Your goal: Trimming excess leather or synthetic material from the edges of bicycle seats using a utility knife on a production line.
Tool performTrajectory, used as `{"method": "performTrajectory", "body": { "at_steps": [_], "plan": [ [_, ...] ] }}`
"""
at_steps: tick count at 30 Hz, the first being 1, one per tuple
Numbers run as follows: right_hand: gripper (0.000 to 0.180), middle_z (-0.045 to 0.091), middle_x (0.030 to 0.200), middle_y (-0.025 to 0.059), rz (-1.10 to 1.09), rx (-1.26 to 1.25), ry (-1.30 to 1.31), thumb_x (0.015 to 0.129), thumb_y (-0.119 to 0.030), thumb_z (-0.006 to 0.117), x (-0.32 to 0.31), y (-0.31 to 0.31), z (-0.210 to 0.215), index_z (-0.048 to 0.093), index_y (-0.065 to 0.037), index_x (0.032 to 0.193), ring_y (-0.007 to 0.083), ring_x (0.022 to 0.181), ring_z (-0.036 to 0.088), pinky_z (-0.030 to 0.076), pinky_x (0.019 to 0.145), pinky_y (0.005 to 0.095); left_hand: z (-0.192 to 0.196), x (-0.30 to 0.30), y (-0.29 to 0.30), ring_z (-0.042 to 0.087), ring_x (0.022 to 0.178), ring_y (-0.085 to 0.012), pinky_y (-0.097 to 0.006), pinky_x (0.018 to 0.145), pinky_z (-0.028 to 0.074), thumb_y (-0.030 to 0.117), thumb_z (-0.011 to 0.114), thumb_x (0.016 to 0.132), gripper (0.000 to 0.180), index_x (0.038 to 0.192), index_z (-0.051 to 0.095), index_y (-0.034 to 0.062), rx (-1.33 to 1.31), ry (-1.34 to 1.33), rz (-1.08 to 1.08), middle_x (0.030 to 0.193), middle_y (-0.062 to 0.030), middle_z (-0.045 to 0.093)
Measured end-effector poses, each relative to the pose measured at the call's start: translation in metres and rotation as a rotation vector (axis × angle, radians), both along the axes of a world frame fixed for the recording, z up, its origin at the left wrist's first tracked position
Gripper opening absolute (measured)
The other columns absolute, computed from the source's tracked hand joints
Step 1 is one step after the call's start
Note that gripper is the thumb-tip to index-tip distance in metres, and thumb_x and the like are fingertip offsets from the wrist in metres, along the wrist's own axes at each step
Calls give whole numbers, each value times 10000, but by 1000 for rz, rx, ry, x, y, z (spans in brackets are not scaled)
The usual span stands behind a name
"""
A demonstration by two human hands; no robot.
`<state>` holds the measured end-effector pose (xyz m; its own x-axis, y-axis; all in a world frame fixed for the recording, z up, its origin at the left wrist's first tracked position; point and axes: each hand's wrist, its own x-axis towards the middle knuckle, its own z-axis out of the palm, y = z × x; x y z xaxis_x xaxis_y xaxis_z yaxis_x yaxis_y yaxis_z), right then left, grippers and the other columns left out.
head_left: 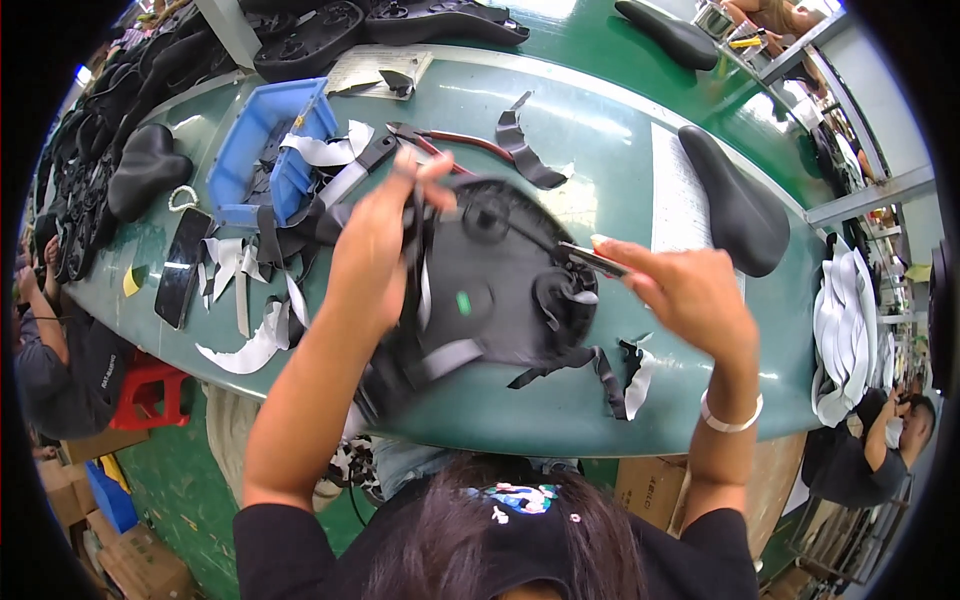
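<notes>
An upturned black bicycle saddle (520, 300), its hollow plastic underside facing up, lies before me near the table's front edge. A small green mark shows inside it. My right hand (685, 295) is closed on a slim metal cutter (595, 259), whose tip reaches the saddle's right rim. At the saddle's left side is my left hand (375, 240), smeared by motion. Something dark shows by its fingers, and I cannot make out whether they grip it. A black trimmed strip (600, 375) hangs at the saddle's near right edge, beside a white-and-black scrap (637, 375).
Left of the saddle are a blue bin (228, 180) with dark scraps, a phone (183, 268) and white offcuts (255, 345). Red-handled pliers (465, 140) and a curled strip (525, 150) lie beyond. Finished-side-up saddles (735, 205) sit right and left; people work nearby.
</notes>
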<state>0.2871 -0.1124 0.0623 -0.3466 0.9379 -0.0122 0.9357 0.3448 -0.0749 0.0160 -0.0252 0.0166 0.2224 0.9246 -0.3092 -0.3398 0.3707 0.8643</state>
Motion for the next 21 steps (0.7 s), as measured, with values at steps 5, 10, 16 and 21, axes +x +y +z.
{"method": "performTrajectory", "body": {
  "at_steps": [5, 10, 16, 21],
  "plan": [
    [375, 616, 703, 63, 290, -116, 16, 859, -202, 595, -17, 22, 8, 593, -271, 1227, 244, 584, 563, 410, 549, 369, 19, -25, -69, 540, 888, -185, -314, 804, 413, 385, 307, 1017, 559, 740, 620, 14, 590, 28, -342, 806, -100, 660],
    [440, 497, 576, 23, 169, -72, -243, 853, -226, 610, -25, -17, 15, 537, -279, 1284, 219, 494, 482, 375, 533, 362, 26, -63, -48, 430, 614, -181, -274, 653, 362, 486, 67, 994, 744, 482, 439, 95, 689, -67, 87, 463, -11, 418],
    [521, 466, 546, 33, -69, -85, -139, 799, -170, 638, -41, -79, 16, 523, -190, 1307, 231, 432, 443, 346, 479, 366, 58, -71, 0, 479, 640, -116, -307, 621, 455, 168, 471, 935, 319, 627, 472, 88, 725, -498, -423, 642, -38, 504],
    [460, 555, 562, 53, 26, -215, -13, 848, -190, 589, -28, -43, 24, 499, -176, 1299, 260, 474, 538, 375, 470, 379, -1, 11, 12, 497, 649, -128, -311, 563, 432, 140, 618, 851, 156, 843, 518, 19, 1277, 526, -757, 814, -64, 525]
  ]
}}
